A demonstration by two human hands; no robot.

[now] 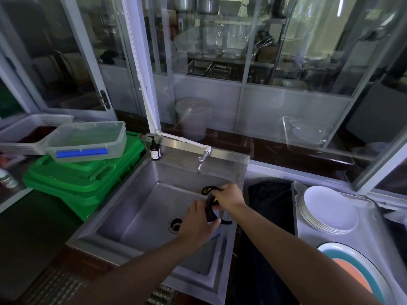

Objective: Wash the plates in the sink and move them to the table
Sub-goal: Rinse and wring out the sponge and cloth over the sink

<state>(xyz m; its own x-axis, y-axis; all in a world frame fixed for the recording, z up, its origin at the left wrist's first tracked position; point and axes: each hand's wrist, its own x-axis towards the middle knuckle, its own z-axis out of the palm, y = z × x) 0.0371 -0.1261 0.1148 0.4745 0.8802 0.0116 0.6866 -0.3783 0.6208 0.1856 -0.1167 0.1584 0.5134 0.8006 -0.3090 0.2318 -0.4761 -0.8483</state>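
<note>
Two bare forearms enter from the bottom of the frame; no sleeves, left hand point(198, 219) and right hand point(229, 198) ungloved.

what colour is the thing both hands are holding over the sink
Black with yellow patches: the cloth-like item, seen in the head view.

Black-and-yellow item point(210, 202) mostly covered by both hands, can't ID it. Left hand point(199, 223) hides part of the round steel sink drain point(175, 224). Large oval plate with teal and orange bands point(361, 274) partly behind right forearm, cut by bottom-right edge. White-green bottle point(6, 178) clipped at left edge, label unreadable. Shelves behind glass lost in reflections.
</note>
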